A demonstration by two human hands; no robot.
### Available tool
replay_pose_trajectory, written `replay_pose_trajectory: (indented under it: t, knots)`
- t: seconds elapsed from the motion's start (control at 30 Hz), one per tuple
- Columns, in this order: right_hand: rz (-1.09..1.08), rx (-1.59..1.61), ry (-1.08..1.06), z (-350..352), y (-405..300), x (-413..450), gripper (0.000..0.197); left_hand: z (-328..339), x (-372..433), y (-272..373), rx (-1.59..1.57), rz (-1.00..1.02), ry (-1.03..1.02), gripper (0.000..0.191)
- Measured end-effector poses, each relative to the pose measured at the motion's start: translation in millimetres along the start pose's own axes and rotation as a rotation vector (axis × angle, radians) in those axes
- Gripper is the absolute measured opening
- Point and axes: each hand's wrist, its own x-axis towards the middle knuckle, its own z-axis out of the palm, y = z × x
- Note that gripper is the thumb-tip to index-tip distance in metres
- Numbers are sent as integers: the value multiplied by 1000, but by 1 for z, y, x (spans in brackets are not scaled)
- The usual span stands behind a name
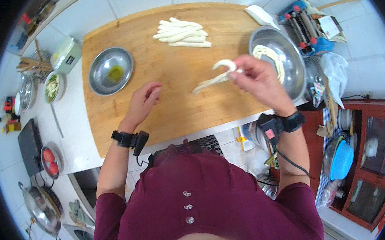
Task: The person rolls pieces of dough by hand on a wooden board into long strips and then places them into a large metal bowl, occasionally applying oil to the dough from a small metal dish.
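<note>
My right hand (257,79) pinches a strip of dough (212,82) between thumb and fingers above the right part of a wooden board (172,115); one end curls up and the other hangs down to the left. Just beyond that hand, a large steel bowl (292,60) holds coiled dough strands (273,57). My left hand (145,100) is over the board's left half, fingers curled, with nothing seen in it. Several dough strips (185,32) lie in a bunch near the board's back edge. A steel bowl with yellow oil (115,73) sits at the board's left.
A white scoop (260,15) lies at the back right, near a pasta machine (303,25). Left of the board are a bowl of chopped greens (52,86), a bowl of tomatoes (49,162), a green box (66,55) and a lidded wok (40,209).
</note>
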Motion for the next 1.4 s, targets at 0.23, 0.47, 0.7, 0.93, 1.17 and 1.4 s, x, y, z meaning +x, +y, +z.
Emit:
replay_pose_trajectory:
  t: [0.23, 0.47, 0.7, 0.93, 1.17, 1.4]
  knots:
    - [56, -198, 341, -132, -36, -20, 14, 11, 4, -44, -17, -141, 21, 21]
    - [266, -370, 460, -195, 71, -22, 27, 23, 13, -46, -58, -171, 49, 21]
    - [498, -446, 340, -195, 139, -33, 32, 20, 7, -41, -44, -272, 133, 19]
    - [446, -396, 247, -198, 147, 11, 29, 20, -3, -53, -65, -314, 248, 18]
    - [85, -481, -110, -89, 132, 130, 29, 32, 1, -39, -77, -303, 262, 19]
    - [-171, -719, -112, 10, 140, 187, 28, 33, -20, -30, -56, -271, 309, 21]
